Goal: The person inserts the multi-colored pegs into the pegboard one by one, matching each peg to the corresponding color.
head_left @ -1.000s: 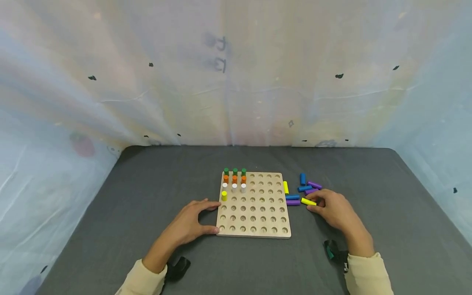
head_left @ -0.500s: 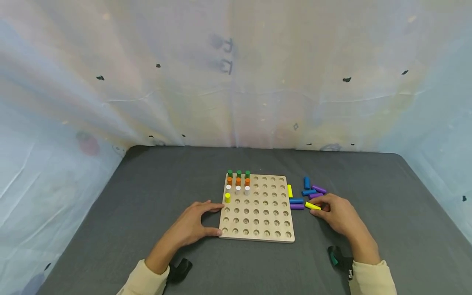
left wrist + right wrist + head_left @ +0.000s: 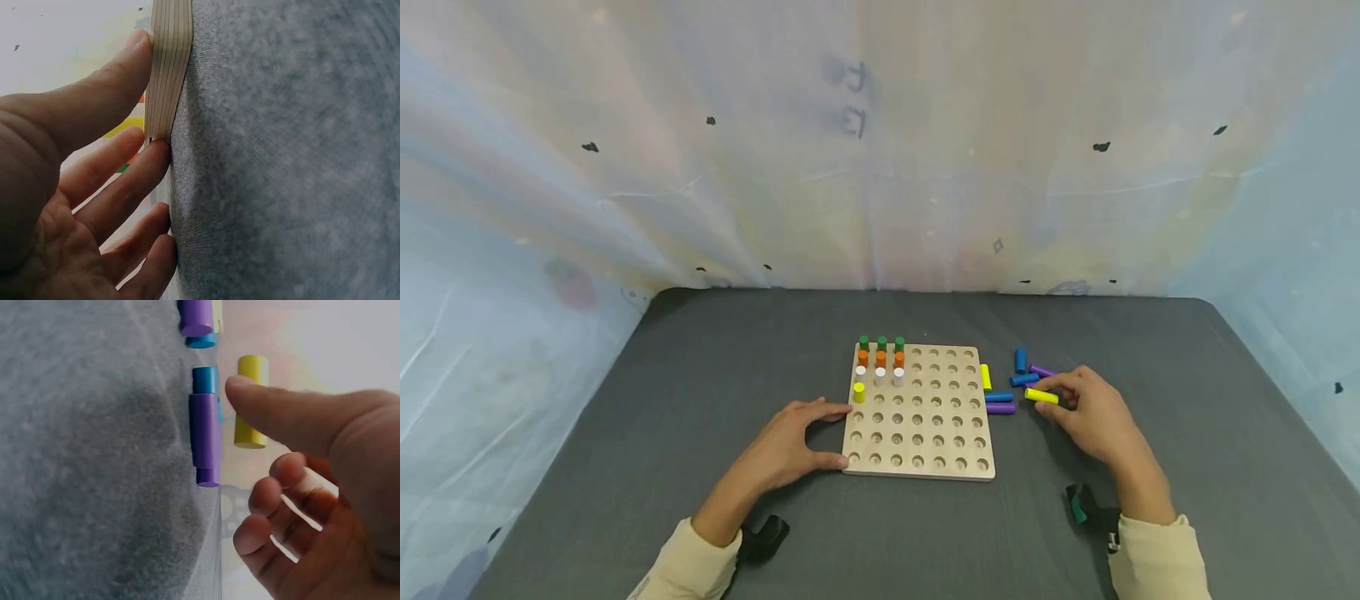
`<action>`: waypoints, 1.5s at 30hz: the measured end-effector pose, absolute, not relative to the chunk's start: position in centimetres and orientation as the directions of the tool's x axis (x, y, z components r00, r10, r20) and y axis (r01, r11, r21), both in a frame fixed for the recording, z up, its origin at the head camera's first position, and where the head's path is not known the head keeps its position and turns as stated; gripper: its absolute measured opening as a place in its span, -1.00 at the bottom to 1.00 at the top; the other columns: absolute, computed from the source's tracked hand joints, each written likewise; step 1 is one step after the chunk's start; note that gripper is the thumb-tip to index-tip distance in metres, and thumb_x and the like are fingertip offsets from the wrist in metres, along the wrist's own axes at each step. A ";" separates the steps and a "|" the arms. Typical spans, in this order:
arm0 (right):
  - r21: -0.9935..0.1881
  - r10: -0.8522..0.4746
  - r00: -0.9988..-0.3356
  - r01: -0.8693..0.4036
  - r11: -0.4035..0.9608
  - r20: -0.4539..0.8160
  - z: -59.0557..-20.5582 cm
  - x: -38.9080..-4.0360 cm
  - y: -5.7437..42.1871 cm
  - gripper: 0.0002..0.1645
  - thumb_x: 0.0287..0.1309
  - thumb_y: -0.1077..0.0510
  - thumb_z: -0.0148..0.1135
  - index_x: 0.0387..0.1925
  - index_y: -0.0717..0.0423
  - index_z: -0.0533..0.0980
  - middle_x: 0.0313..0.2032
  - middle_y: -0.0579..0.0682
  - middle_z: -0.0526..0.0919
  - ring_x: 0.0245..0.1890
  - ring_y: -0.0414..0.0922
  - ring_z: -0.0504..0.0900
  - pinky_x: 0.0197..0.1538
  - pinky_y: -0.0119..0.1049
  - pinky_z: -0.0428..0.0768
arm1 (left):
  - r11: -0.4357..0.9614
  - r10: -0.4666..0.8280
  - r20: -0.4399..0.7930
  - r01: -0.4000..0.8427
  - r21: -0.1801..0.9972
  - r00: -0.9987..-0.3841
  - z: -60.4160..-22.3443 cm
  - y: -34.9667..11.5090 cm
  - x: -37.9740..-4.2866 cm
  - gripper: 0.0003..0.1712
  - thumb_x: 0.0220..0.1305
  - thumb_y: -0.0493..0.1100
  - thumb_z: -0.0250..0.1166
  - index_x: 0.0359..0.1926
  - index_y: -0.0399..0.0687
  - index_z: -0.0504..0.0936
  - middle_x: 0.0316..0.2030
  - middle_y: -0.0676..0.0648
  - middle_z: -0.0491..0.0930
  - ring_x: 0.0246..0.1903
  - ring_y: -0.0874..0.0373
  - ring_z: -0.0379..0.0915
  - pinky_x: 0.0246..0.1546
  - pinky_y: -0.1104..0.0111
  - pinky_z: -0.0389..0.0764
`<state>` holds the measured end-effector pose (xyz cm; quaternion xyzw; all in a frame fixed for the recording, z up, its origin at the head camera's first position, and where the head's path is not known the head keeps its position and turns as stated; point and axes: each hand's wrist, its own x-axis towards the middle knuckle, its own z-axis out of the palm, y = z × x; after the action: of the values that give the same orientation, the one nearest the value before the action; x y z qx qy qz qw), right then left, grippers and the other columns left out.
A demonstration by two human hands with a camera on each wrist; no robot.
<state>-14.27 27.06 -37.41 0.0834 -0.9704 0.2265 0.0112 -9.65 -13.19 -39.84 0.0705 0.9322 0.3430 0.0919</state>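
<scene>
A square wooden pegboard lies on the grey cloth. Its back left corner bears green, orange and white pegs in threes, plus one upright yellow peg at the left edge. My left hand rests against the board's left side, thumb and fingers spread and fairly straight along the edge. My right hand pinches another yellow peg between thumb and fingers, held above the cloth right of the board. In the right wrist view the thumb crosses that yellow peg, and the other fingers curl below.
Loose blue pegs and purple pegs lie right of the board, close to the right hand. A yellow peg lies along the board's right edge. A pale patterned curtain hangs behind and at both sides of the table.
The right hand has picked the yellow peg up off the cloth and moved it slightly back and to the right. The left hand stays at the board's edge; the head view shifts slightly.
</scene>
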 end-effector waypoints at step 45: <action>-0.494 -0.149 -0.986 -0.163 0.854 0.068 -36.3 -14.1 26.1 -0.54 0.29 -0.01 0.31 0.14 0.11 0.57 -0.16 0.07 0.72 -0.26 -0.08 0.60 -0.37 -0.29 0.44 | 0.761 0.183 -0.111 0.069 0.645 -0.977 -39.7 -13.1 -9.4 -0.20 -0.14 0.05 0.64 0.23 0.38 0.59 0.20 0.09 0.60 0.36 -0.07 0.32 0.27 -0.15 0.35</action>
<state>-14.10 26.09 -36.34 0.0811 -0.9627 0.2576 0.0139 -9.44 -13.09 -39.74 0.0673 0.9346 0.3392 0.0836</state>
